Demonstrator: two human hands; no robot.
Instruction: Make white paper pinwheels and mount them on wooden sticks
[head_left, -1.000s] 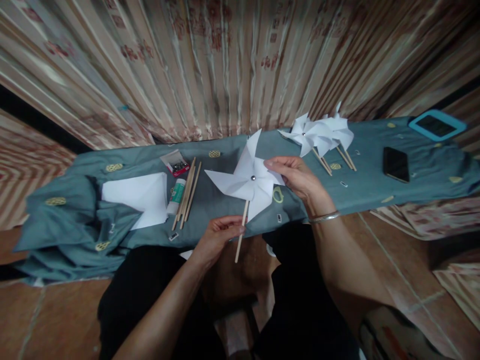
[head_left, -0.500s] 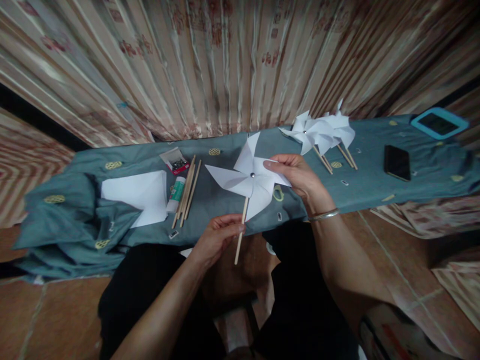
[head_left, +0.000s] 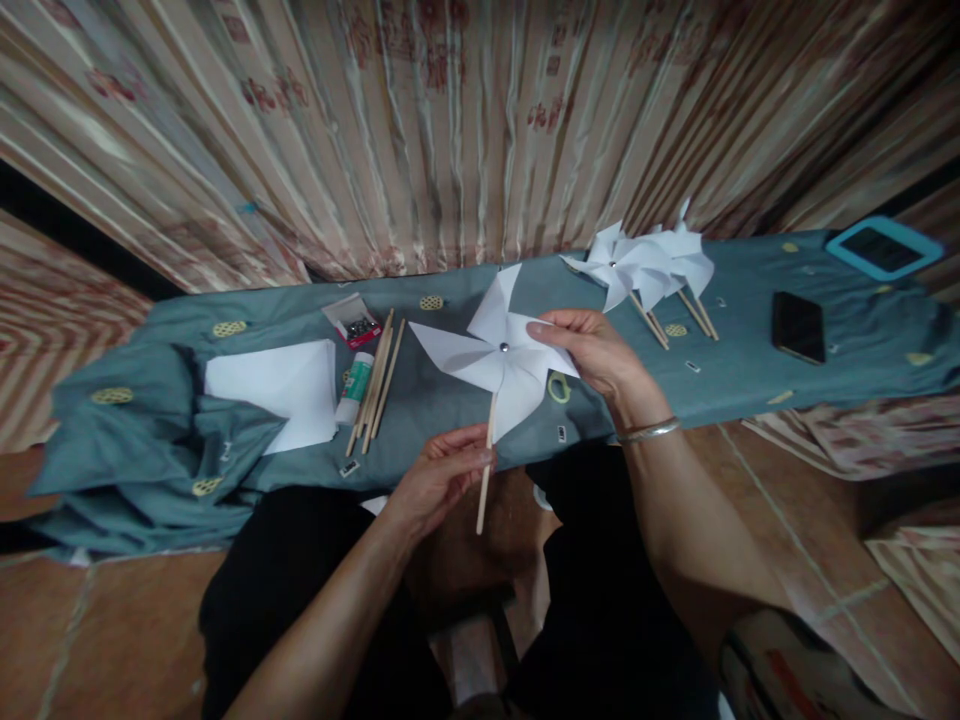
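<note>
A white paper pinwheel (head_left: 491,368) with a silver pin at its centre is held up in front of me, over the near edge of the cloth-covered surface. My left hand (head_left: 444,478) pinches its wooden stick (head_left: 484,500) below the blades. At the pinwheel's right side, my right hand (head_left: 589,350) grips a blade between thumb and fingers; the fingers behind the paper are hidden. Just behind the lower right blade lies a yellow-green ring-shaped handle (head_left: 559,387), partly covered.
Left on the teal cloth (head_left: 739,300) are white paper sheets (head_left: 300,375), a glue stick (head_left: 354,388), several wooden sticks (head_left: 384,385) and a box of pins (head_left: 352,322). Farther right lie finished pinwheels (head_left: 645,265), a black phone (head_left: 799,327) and a blue-framed tablet (head_left: 885,247). Curtains (head_left: 420,150) hang behind.
The lower end of the stick has swung slightly to the right with my left hand. Both hands keep their hold on the pinwheel, and the view has shifted a little.
</note>
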